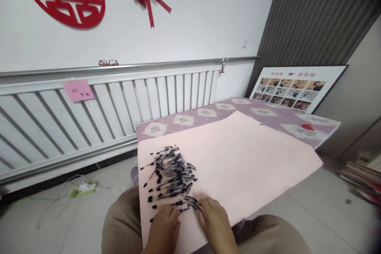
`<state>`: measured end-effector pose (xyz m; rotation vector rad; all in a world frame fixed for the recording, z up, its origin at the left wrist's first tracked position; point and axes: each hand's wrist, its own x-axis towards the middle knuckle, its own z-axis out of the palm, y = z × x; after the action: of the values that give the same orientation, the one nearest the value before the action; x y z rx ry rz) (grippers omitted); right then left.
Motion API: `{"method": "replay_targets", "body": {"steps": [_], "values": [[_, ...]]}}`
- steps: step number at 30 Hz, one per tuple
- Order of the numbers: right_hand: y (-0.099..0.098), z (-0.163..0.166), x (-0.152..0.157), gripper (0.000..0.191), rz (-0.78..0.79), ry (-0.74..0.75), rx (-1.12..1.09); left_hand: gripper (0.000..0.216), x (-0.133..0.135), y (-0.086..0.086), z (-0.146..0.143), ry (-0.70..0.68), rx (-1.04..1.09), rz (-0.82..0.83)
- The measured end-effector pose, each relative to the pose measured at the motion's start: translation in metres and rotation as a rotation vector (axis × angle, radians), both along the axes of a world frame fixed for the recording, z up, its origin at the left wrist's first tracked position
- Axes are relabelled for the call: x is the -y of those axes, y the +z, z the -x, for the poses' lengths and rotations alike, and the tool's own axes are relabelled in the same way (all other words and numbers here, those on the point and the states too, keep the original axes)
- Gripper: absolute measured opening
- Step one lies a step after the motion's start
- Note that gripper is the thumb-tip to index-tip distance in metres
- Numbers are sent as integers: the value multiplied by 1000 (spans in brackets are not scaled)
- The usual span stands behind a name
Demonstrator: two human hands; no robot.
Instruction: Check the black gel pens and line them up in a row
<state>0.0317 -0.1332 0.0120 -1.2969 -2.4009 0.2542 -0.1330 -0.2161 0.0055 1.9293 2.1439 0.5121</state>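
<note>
We see the pens [171,174] heaped left of middle on the pink sheet [244,158] over the bench [208,113] (a plain backing, probably to show them up). The left hand [163,228] and right hand [216,222] curl at the heap's near edge, fingertips on pens. We cannot tell whether either grips one.

I am seeing shiny black plastic pens [171,176] lying on smooth, matt pink paper [238,158], with printed cloth [208,113] showing far behind.

White wall [193,16] above a slatted radiator cover [119,103], pale tiled floor [312,206].
</note>
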Motion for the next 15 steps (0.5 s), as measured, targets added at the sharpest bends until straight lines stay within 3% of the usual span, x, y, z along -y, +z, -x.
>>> {"method": "replay_targets", "body": {"steps": [7, 15], "values": [[-9, 12, -11, 9, 51, 11, 32, 16, -25, -14, 0, 5, -63, -51], [-18, 18, -15, 6, 89, -26, 85, 11, -37, -27, -1, -38, -155, -78]]}}
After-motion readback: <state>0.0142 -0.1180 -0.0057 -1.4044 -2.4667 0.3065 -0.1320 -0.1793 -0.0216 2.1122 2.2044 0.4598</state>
